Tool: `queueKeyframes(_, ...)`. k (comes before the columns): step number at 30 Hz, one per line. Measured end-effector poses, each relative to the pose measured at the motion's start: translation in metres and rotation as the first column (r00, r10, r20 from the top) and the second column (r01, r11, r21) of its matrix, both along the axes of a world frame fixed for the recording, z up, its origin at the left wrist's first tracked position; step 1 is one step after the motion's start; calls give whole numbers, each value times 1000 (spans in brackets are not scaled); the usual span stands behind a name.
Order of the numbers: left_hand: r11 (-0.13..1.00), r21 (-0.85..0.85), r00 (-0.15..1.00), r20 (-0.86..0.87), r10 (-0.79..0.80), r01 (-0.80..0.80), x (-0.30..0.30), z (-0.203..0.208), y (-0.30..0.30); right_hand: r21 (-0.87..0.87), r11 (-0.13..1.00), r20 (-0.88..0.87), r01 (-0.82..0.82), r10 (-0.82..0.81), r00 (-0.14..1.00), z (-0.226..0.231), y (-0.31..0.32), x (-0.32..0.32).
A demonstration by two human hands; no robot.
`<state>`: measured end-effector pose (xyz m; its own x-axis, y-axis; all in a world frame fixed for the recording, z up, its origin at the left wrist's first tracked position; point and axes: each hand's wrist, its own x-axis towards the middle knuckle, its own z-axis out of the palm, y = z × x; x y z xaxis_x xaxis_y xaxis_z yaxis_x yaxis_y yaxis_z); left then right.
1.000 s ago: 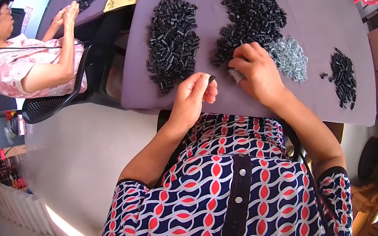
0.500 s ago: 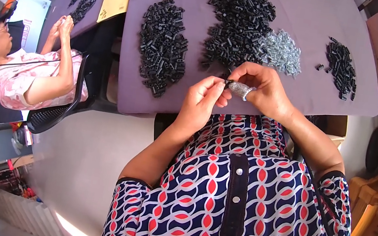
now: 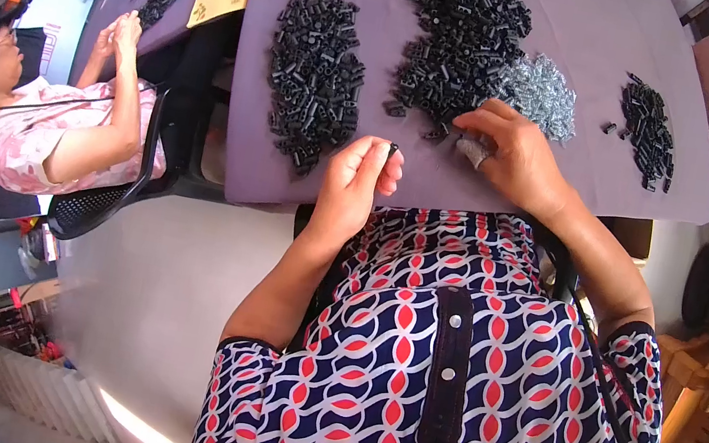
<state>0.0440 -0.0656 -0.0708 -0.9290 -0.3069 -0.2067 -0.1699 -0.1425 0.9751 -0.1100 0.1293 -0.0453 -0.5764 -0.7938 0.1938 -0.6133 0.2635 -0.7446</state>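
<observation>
Black piles (image 3: pixel 315 82), tabletop (image 3: pixel 385 47) gap between

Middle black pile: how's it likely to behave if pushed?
The middle black pile would probably shift and spread rather than move as one block, since it looks loosely heaped. Single parts may roll, as many look like short tubes. Each is likely light: the left hand holds a small black part at its fingertips.
</observation>
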Motion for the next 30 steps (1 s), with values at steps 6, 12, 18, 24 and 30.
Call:
queueKeyframes(6, 997, -82, 1000, -25, -6, 4, 2, 5, 9, -121, 984, 299, -133, 164, 940, 28, -17, 3)
queueKeyframes(12, 984, 171, 992, -128, -18, 40, -27, 28, 10, -295, 922, 394, -252, 358, 847, 40, -36, -9)
queueKeyframes(18, 985, 167, 979, -205, -5, 40, -45, 40, 8, -265, 936, 327, -233, 315, 891, 65, -34, -23)
queueKeyframes(24, 962, 261, 989, -142, -44, 80, -41, 31, 7, -169, 962, 275, -214, 255, 927, 57, -23, -16)
queueKeyframes(30, 954, 295, 992, -129, -14, 52, -31, 17, 5, 80, 990, -73, -118, 124, 990, 22, -6, -19)
